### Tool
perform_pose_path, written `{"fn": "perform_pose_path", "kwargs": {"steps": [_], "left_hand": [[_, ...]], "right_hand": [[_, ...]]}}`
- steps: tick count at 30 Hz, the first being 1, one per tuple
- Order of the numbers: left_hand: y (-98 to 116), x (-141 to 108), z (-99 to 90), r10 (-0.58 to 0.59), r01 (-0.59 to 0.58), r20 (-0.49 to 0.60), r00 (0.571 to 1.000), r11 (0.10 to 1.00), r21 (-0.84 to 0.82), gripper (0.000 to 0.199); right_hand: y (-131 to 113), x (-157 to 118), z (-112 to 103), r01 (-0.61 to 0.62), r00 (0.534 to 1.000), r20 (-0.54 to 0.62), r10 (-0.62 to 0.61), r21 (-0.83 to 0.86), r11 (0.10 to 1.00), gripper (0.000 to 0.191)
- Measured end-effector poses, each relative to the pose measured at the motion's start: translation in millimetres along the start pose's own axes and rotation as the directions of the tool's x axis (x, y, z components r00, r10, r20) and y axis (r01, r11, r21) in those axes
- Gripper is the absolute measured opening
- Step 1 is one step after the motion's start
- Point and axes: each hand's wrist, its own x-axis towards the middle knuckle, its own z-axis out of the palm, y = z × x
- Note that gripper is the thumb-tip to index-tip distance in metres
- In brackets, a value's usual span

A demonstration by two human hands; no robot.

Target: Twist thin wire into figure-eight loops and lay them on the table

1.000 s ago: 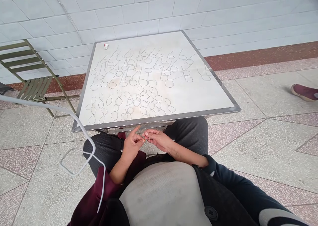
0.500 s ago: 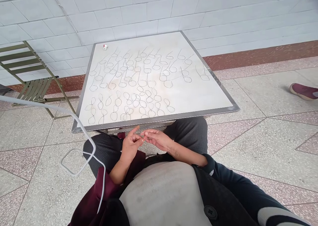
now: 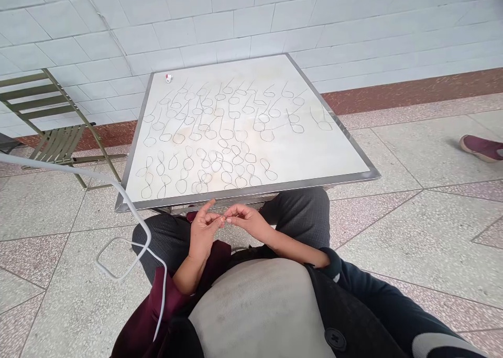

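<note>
My left hand [image 3: 203, 233] and my right hand [image 3: 251, 224] meet just off the near edge of the table, above my lap. Both are closed in a pinch, fingertips touching. Between them is what looks like a thin wire [image 3: 225, 218], mostly hidden by the fingers. On the white tabletop [image 3: 314, 153] lie many thin dark wire pieces. Those at the back have a single loop with a straight tail, such as the looped wire [image 3: 267, 134]. Nearer me, several are bent into double loops, like the figure-eight wire [image 3: 268, 169].
A grey metal rim [image 3: 251, 190] edges the table. A small white and red object [image 3: 168, 78] sits at its far left corner. The green folding chair [image 3: 58, 122] stands left. A white cable [image 3: 133, 211] crosses the left foreground. Someone's maroon shoe [image 3: 481, 148] is at far right.
My hands have drawn in slightly, and their fingertips now press closer together. The wire pieces on the table lie as before; the view has shifted a little.
</note>
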Motion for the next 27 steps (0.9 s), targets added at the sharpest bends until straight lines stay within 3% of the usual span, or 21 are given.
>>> {"fn": "perform_pose_path", "kwargs": {"steps": [7, 11, 15, 20, 27], "left_hand": [[1, 1, -0.2, -0.092, 0.102, 0.079, 0.993, 0.986, -0.129, 0.064], [1, -1, -1.1, -0.226, 0.285, 0.226, 0.947, 0.919, -0.274, 0.062], [-2, -2, -1.0, -0.287, 0.407, 0.325, 0.901, 0.816, -0.410, 0.050], [-5, -3, -0.9, -0.257, 0.453, 0.430, 0.865, 0.768, -0.453, 0.043], [-5, -4, -0.8, -0.260, 0.480, 0.504, 0.824, 0.792, -0.376, 0.038]], "right_hand": [[-4, -1, -1, -0.081, 0.996, 0.037, 0.078, 0.098, 0.992, 0.022], [-8, -1, 1, -0.107, 0.989, 0.114, 0.089, 0.157, 0.982, 0.032], [-15, 2, 2, -0.041, 0.984, 0.175, 0.018, 0.131, 0.991, 0.040], [-22, 9, 3, 0.072, 0.989, 0.122, -0.082, 0.089, 0.993, 0.023], [-37, 7, 3, 0.075, 0.997, 0.010, -0.075, 0.011, 0.997, 0.017]]}}
